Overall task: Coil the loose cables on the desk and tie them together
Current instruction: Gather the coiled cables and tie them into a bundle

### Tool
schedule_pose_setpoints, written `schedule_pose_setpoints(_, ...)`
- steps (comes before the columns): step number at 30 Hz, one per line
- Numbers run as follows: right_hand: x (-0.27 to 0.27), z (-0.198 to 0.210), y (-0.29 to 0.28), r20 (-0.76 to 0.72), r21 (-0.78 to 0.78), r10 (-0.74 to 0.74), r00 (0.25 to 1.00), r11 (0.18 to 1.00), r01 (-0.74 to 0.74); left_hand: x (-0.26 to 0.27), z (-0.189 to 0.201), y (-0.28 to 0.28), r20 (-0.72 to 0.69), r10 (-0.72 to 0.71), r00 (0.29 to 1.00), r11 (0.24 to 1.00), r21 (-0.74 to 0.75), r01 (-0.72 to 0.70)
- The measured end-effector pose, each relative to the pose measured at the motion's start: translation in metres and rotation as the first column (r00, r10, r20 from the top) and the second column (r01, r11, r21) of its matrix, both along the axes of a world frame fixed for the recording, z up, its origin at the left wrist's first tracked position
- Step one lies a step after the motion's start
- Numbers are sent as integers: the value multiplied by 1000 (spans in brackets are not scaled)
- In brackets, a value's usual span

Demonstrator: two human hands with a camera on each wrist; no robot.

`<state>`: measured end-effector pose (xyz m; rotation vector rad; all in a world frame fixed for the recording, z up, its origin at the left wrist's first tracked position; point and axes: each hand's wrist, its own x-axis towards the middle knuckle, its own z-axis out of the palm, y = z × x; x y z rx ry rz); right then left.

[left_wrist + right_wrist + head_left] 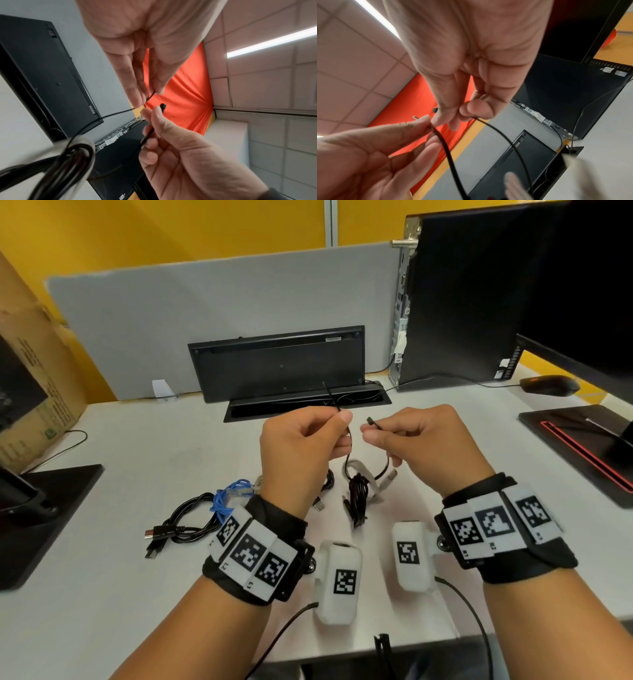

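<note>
Near the middle of the head view, above the table, both hands pinch a thin black tie looped round the cable bundle; poke its tip through the head and pull snug.

I see a white desk backed by a grey partition and yellow wall. A ceiling light strip glows among pale ceiling tiles.
</note>
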<state>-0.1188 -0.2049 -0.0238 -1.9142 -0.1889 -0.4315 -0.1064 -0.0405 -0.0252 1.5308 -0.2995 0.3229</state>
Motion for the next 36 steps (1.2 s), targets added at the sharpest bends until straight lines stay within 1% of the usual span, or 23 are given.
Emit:
schedule_pose_setpoints(3, 0, 0, 2, 8, -60, 28, 1000, 998, -27, -1, 2, -3, 4, -48, 999, 999, 4, 48)
schedule_pose_setpoints(5, -1, 0, 3, 14, -73, 42, 999, 997, -41, -2, 3, -5, 13, -68, 998, 998, 14, 68)
schedule_pose_setpoints(11, -3, -1, 5, 44, -31, 85, 995, 996, -84, -2, 3, -4, 30, -91, 995, 995, 39, 90)
schedule_pose_setpoints(14, -4, -5, 5, 18, 4, 72, 997, 997, -72, -2, 3, -2, 12, -108, 994, 993, 53, 108)
schedule_pose_setpoints(15, -4, -5, 5, 14, 13, 55, 998, 998, -56, 0, 5, 0, 3, -134, 991, 988, 83, 134)
schedule_pose_setpoints(16, -3, -6, 4, 17, 19, 35, 999, 999, -35, 2, 8, 3, -4, -163, 987, 976, 145, 162)
schedule_pose_setpoints(17, -3, -7, 3, 24, 21, 14, 1000, 1000, -14, 7, 11, 6, -14, -190, 982, 953, 239, 188)
schedule_pose_setpoints(18, -3, -7, 2, 28, 20, -2, 1000, 1000, 1, 13, 15, 10, -30, -209, 977, 911, 357, 206)
schedule_pose_setpoints(19, -2, -9, 1, 25, 15, -13, 1000, 1000, 13, 20, 19, 14, -58, -216, 975, 848, 484, 217)
schedule_pose_setpoints(20, -2, -10, 0, 18, 8, -22, 1000, 1000, 22, 29, 23, 16, -86, -207, 975, 769, 601, 216)
schedule_pose_setpoints(21, -2, -11, -1, 12, 1, -31, 999, 1000, 31, 39, 27, 19, -110, -190, 976, 695, 686, 213)
schedule_pose_setpoints(22, -2, -12, -2, 8, -3, -43, 999, 999, 43, 49, 29, 20, -128, -168, 977, 645, 736, 207)
schedule_pose_setpoints(24, -1, -12, -4, 13, -3, -70, 997, 998, 70, 71, 30, 21, -155, -107, 982, 579, 793, 188)
schedule_pose_setpoints(25, -1, -12, -5, 16, -2, -82, 996, 997, 82, 83, 28, 22, -159, -64, 985, 505, 846, 170)
schedule_pose_setpoints(26, -1, -11, -5, 15, -4, -91, 996, 996, 91, 94, 24, 23, -163, -18, 986, 386, 909, 158)
schedule_pose_setpoints(27, -2, -11, -5, 13, -7, -98, 995, 995, 98, 104, 19, 25, -174, 26, 984, 250, 955, 162)
schedule_pose_setpoints(28, -2, -10, -5, 10, -14, -103, 995, 995, 103, 112, 12, 26, -191, 68, 979, 128, 975, 181)
schedule_pose_setpoints(29, -2, -10, -5, 7, -20, -108, 994, 994, 108, 119, 5, 27, -218, 100, 971, 39, 976, 215)
schedule_pose_setpoints(30, -3, -10, -5, 3, -23, -109, 994, 994, 109, 125, -2, 27, -258, 124, 958, -16, 965, 262)
schedule_pose_setpoints(31, -4, -10, -5, -4, -23, -108, 994, 994, 108, 128, -8, 27, -301, 145, 942, -42, 950, 310)
schedule_pose_setpoints(33, -5, -10, -4, -26, -27, -103, 994, 994, 103, 133, -17, 26, -369, 178, 912, -36, 924, 380)
schedule_pose_setpoints(34, -5, -9, -4, -32, -33, -102, 994, 994, 101, 136, -18, 24, -382, 183, 906, -32, 918, 394)
schedule_pose_setpoints(36, -5, -8, -4, -40, -38, -100, 994, 994, 98, 137, -18, 19, -401, 183, 898, -64, 906, 418)
